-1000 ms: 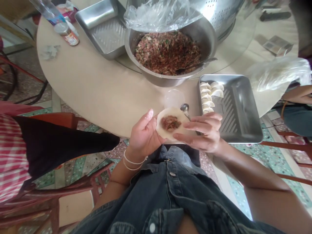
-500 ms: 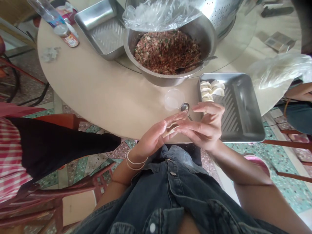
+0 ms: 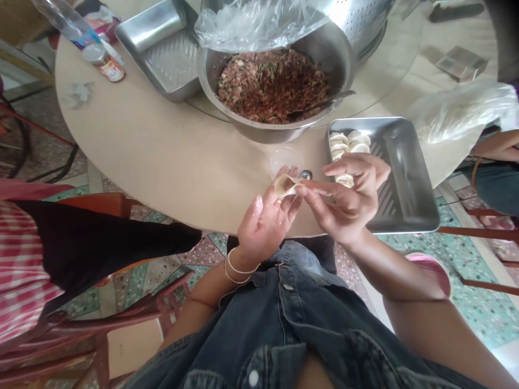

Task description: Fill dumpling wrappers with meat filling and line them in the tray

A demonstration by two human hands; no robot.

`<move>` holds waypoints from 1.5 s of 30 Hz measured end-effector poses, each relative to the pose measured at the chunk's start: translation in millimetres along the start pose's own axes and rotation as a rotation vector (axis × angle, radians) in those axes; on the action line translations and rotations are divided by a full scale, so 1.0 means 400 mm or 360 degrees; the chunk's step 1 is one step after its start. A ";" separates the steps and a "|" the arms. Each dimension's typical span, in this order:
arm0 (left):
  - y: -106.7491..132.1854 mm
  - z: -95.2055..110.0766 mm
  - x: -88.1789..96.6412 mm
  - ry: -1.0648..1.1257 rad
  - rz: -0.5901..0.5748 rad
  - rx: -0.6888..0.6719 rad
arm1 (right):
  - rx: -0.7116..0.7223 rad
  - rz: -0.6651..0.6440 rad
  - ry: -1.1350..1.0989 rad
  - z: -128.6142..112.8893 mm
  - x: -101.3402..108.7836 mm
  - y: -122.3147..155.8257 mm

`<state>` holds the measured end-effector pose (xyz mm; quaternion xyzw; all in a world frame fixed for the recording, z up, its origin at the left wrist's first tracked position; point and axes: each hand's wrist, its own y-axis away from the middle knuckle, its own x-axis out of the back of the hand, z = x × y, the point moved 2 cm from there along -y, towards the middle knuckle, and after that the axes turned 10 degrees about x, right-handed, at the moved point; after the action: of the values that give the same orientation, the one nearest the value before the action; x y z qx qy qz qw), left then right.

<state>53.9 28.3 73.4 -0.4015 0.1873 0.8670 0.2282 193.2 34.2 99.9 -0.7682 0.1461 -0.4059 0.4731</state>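
Observation:
A folded dumpling wrapper [image 3: 284,183] with filling inside is held between both my hands near the table's front edge. My left hand [image 3: 263,221] cups it from below. My right hand [image 3: 348,197] pinches its right edge with thumb and forefinger. Just behind the wrapper lie a spoon [image 3: 306,174] and a small clear cup [image 3: 284,159]. A steel tray [image 3: 405,178] to the right carries several finished dumplings [image 3: 346,146] at its far left end. A large steel bowl [image 3: 279,132] of minced meat filling [image 3: 273,84] stands behind.
An empty steel tray [image 3: 162,54], a colander [image 3: 365,21] and a plastic bag [image 3: 251,21] stand at the back. A bottle [image 3: 68,21] and a jar [image 3: 103,60] are far left. Another person's arm [image 3: 498,146] is at the right. Red chairs [image 3: 101,205] stand on the left.
The open wrapper with filling has been folded shut between my hands. Both hands have lifted it up and a little forward over the table edge, and my right hand now pinches its edge.

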 end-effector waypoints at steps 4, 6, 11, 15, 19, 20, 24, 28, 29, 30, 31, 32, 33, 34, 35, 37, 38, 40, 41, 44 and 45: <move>0.004 -0.011 0.003 -0.0274 -0.0033 -0.0226 | 0.0139 -0.0042 0.0200 -0.016 -0.004 -0.003; 0.004 -0.009 0.011 -0.0413 -0.0044 -0.0282 | 0.0200 -0.0090 0.0284 -0.021 -0.005 -0.003; 0.003 -0.001 0.029 -0.0509 -0.0032 -0.0306 | 0.0259 -0.0137 0.0321 -0.019 -0.007 0.002; 0.005 0.003 0.032 -0.0520 0.0006 -0.0239 | 0.0209 -0.0105 0.0177 -0.012 0.000 0.006; 0.008 0.004 0.034 -0.0550 0.0074 -0.0215 | 0.0088 -0.0223 0.0054 -0.009 0.010 -0.001; 0.009 0.004 0.034 -0.0552 0.0084 -0.0211 | 0.0074 -0.0254 0.0048 -0.009 0.010 -0.003; 0.006 0.006 0.031 -0.0422 0.0054 -0.0176 | 0.0151 -0.0383 0.0060 -0.008 0.006 -0.011; 0.005 -0.014 0.023 -0.0337 -0.0017 -0.0236 | 0.0101 -0.0282 0.0005 -0.010 0.006 -0.013; 0.005 -0.024 0.021 -0.0359 -0.0011 -0.0254 | 0.0061 -0.0261 -0.0008 -0.011 0.006 -0.013; 0.006 -0.035 0.018 -0.0388 -0.0005 -0.0266 | 0.0021 -0.0258 -0.0028 -0.011 0.004 -0.013; 0.007 -0.046 0.014 -0.0411 -0.0019 -0.0283 | -0.0016 -0.0261 -0.0056 -0.011 0.001 -0.013; 0.008 -0.055 0.010 -0.0422 -0.0038 -0.0296 | -0.0047 -0.0261 -0.0086 -0.011 -0.002 -0.014; 0.009 -0.062 0.006 -0.0419 -0.0050 -0.0313 | -0.0072 -0.0262 -0.0116 -0.010 -0.006 -0.013; 0.009 -0.066 0.002 -0.0406 -0.0051 -0.0329 | -0.0091 -0.0273 -0.0144 -0.009 -0.010 -0.013; 0.009 -0.068 -0.001 -0.0390 -0.0042 -0.0339 | -0.0100 -0.0279 -0.0167 -0.008 -0.014 -0.013; 0.009 -0.065 -0.006 -0.0380 -0.0002 -0.0340 | -0.0091 -0.0294 -0.0189 -0.006 -0.017 -0.014; 0.009 -0.062 -0.007 -0.0395 0.0016 -0.0324 | -0.0076 -0.0308 -0.0195 -0.005 -0.018 -0.015; 0.009 -0.056 -0.009 -0.0461 0.0028 -0.0303 | -0.0043 -0.0322 -0.0201 -0.006 -0.016 -0.017; 0.010 -0.053 -0.009 -0.0492 0.0027 -0.0310 | -0.0032 -0.0320 -0.0197 -0.007 -0.014 -0.019; 0.012 -0.050 -0.008 -0.0568 0.0024 -0.0316 | -0.0037 -0.0304 -0.0169 -0.010 -0.010 -0.023; 0.012 -0.050 -0.007 -0.0589 0.0029 -0.0311 | -0.0033 -0.0311 -0.0156 -0.012 -0.010 -0.023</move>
<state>65.1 13.6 63.9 -0.2539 0.0610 0.9420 0.2109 185.7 38.4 106.9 -0.8026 0.0514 -0.4105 0.4297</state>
